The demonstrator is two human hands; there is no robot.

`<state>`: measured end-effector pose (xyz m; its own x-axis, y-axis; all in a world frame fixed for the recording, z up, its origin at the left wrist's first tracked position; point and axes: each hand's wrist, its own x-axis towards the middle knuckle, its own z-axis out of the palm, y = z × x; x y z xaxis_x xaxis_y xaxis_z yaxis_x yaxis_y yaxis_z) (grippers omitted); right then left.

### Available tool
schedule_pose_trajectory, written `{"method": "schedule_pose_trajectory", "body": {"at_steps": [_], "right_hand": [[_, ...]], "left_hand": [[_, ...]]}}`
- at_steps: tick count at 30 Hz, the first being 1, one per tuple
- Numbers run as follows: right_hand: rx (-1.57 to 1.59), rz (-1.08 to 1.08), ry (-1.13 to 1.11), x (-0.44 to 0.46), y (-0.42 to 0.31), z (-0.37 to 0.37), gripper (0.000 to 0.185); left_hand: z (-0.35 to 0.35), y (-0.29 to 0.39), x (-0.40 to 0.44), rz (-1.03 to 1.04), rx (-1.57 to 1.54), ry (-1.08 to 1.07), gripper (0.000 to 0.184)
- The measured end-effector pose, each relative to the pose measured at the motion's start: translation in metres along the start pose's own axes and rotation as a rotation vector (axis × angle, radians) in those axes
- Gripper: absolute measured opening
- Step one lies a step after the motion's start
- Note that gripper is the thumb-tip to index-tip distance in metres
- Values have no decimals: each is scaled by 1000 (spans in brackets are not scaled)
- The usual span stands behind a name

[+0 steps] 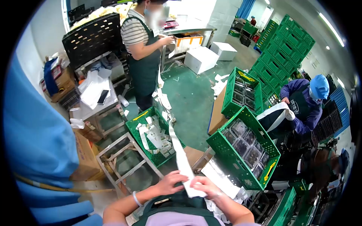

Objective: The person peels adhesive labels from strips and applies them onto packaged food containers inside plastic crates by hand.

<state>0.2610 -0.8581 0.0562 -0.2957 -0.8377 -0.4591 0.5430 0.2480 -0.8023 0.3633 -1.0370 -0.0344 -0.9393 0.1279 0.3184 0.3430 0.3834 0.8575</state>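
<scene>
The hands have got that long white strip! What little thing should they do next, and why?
Maybe slide the left hand a bit up the white strip to gather some in, while the right hand holds on. Both hands are at its near end, and the rest stretches away past the green crate.

We saw a person in a striped top and dark apron (141,71) standing beside a black perforated crate (92,37). Below, a dark smartphone (102,96) lay by crumpled white wrapping (89,88) on a low table (85,113). Farther back, we had two closed white boxes (201,60) on the green floor (192,92) — and, off to the right, tall stacks of green crates (283,52) behind another person in a blue cap (306,101).
</scene>
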Motion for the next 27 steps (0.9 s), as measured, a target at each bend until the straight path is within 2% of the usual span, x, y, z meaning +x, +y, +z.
{"method": "schedule_pose_trajectory", "body": {"at_steps": [2,4,6,8,10,13,14,15,16,17,18,19,20,21,22,23,24,25,26,27], "right_hand": [[-138,-119,29,-62,-16,7,28],[-241,-277,58,-124,-27,12,27],[-240,-577,57,-182,-36,25,45],[-214,-940,78,-242,-45,42,63],[-326,-1175,296,-313,-39,52,63],[-377,-1542,1022,-422,-34,55,65],[-392,-1651,1277,-450,-35,61,67],[-431,-1609,1223,-484,-29,63,56],[-468,-1564,1169,-512,-25,67,46],[-340,-1545,1577,-543,-15,66,55],[-261,-1578,1573,-591,5,57,53],[-177,-1577,696,-657,40,47,48],[-346,-1674,1137,-664,40,70,49],[-410,-1650,1415,-655,46,86,50],[-457,-1545,1625,-647,57,97,51],[-503,-1386,1815,-638,71,107,53],[-555,-1171,1959,-624,87,114,55],[-617,-927,2045,-607,105,121,57],[-685,-673,2069,-590,126,126,59],[-768,-424,1992,-574,149,129,62]], "left_hand": [[4,42,20,172,-99,30,45],[12,73,42,273,53,-66,49],[47,69,59,405,-19,-325,52],[72,72,58,318,-32,-614,48],[83,79,43,255,-308,-812,40],[83,62,12,198,-148,-1002,29],[83,52,1,129,-217,-1061,28],[82,46,-10,-25,-154,-1127,29],[92,22,-29,10,-137,-1075,27],[92,16,-34,14,2,-1143,26],[93,9,-47,-67,-128,-1072,26],[97,-5,-63,-33,-91,-1029,26],[106,-16,-76,-3,-56,-984,25],[120,-16,-83,-76,-81,-1013,25],[135,-14,-91,-150,-109,-1048,26],[157,-10,-91,-39,20,-1052,24],[175,11,-86,-42,-35,-971,24],[207,18,-82,103,-10,-850,24],[236,45,-72,110,42,-888,25],[258,96,-54,211,63,-958,27]]}}
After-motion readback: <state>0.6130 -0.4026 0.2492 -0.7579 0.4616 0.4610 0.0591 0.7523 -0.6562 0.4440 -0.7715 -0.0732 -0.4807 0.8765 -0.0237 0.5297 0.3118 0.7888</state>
